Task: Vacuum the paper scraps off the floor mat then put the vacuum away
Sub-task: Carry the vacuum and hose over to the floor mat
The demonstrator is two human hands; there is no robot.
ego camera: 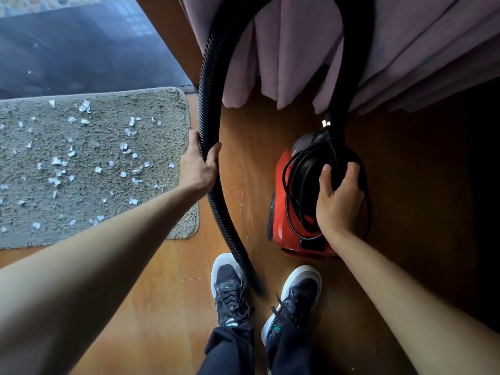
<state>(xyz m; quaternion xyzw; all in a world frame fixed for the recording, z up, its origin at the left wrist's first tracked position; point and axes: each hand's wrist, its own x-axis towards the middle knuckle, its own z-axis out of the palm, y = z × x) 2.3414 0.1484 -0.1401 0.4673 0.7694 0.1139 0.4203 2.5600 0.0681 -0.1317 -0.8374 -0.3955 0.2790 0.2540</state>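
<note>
A red canister vacuum (281, 212) with a black top stands on the wooden floor at the right, its power cord (290, 190) coiled around the handle. My right hand (338, 198) grips the black handle on top of it. A ribbed black hose (205, 98) arches up from the vacuum's front and comes down to the left. My left hand (200, 166) grips this hose beside the mat's right edge. The hose's lower end lies on the floor between my shoes. A grey shaggy floor mat (162, 212) lies at the left, strewn with several white paper scraps (124, 146).
Mauve curtains (297, 50) hang behind the vacuum, down to the floor. A dark glass door or window (81, 50) runs behind the mat. My two dark sneakers (230, 290) stand on the wooden floor (151, 307) at the bottom centre. The far right is in deep shadow.
</note>
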